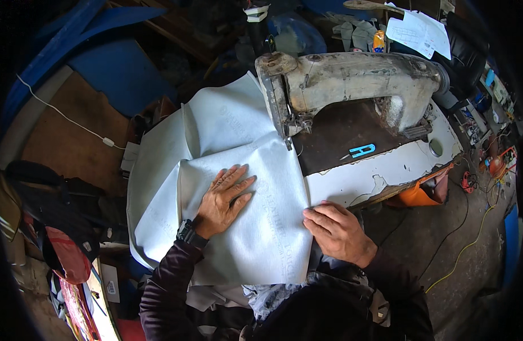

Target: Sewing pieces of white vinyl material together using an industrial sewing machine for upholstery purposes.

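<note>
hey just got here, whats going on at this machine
A person is handling a large pale sheet at an old, worn sewing machine. The left hand lies spread on top of the sheet, and the right hand is at its right edge with the fingers curled. The sheet reaches the machine's needle end; whether it is under the needle is hard to tell. Small blue snips lie to the right of the needle, untouched.

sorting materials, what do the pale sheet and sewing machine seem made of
Pale sheet: perhaps cloth or imitation leather, matte, bending into soft folds. Sewing machine: probably painted metal, dull and worn, with dark patches across its pale surface.
</note>
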The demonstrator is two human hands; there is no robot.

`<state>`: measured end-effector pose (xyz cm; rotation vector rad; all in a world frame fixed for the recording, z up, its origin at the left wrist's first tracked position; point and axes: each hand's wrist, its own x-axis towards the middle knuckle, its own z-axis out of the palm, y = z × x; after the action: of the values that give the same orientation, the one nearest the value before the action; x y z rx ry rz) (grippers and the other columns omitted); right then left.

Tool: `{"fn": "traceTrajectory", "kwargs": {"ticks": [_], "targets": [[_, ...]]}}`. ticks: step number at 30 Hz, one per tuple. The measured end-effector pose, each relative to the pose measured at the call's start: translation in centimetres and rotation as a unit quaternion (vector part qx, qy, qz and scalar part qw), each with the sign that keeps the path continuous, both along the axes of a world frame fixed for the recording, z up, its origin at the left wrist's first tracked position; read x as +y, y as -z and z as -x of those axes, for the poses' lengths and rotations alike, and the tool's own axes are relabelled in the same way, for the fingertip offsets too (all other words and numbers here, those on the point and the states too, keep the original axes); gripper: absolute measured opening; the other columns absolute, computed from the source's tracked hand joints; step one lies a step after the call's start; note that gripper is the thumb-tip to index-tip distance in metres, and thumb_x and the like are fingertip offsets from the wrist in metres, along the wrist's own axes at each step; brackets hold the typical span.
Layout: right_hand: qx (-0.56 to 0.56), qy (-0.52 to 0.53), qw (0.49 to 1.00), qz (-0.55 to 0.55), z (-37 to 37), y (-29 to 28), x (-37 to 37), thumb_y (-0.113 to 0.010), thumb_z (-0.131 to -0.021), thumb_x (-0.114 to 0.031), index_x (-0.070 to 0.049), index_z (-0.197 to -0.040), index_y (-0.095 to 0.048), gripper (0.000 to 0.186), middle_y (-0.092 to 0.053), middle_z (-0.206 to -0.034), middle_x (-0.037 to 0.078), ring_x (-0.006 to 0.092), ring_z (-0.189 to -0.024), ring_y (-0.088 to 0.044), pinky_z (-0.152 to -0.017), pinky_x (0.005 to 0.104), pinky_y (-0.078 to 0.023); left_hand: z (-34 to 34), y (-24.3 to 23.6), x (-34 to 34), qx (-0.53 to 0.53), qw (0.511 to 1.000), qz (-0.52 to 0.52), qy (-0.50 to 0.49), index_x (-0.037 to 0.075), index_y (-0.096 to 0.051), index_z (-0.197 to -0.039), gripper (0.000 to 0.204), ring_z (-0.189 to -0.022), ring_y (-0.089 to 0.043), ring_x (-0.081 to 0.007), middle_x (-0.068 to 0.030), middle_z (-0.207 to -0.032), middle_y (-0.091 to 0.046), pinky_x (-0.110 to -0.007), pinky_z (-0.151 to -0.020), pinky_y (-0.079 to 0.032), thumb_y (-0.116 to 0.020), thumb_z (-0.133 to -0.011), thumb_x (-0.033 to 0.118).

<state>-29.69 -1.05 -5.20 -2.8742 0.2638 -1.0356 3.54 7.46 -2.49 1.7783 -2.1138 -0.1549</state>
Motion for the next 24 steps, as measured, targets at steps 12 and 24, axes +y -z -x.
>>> {"fn": "traceTrajectory", "kwargs": {"ticks": [12, 24], "targets": [[0.015, -0.011, 1.0, -0.003, -0.2, -0.4, -1.0, -0.07, -0.089, -0.011, 0.001, -0.109, -0.076, 0.024, -0.072, -0.122, 0.012, 0.0245, -0.117, -0.065, -0.108, 0.0435, -0.057, 0.0, -0.4, -0.6, -0.011, 1.0, -0.02, -0.012, 0.015, -0.065, -0.147, 0.046, -0.156, -0.038, -0.0323, -0.0139, -0.164, -0.048, -0.05, -0.131, -0.025, -0.059, -0.108, 0.039], [0.03, -0.015, 0.999, -0.013, -0.8, -1.0, -2.7, -0.074, -0.085, -0.009, 0.001, -0.108, -0.076, 0.025, -0.072, -0.123, 0.01, 0.0241, -0.115, -0.065, -0.108, 0.0447, -0.055, -0.5, -0.7, -1.7, -0.004, 0.999, -0.026, -0.021, 0.013, -0.063, -0.149, 0.05, -0.157, -0.037, -0.0342, -0.0141, -0.165, -0.047, -0.052, -0.131, -0.024, -0.057, -0.109, 0.043]]}}
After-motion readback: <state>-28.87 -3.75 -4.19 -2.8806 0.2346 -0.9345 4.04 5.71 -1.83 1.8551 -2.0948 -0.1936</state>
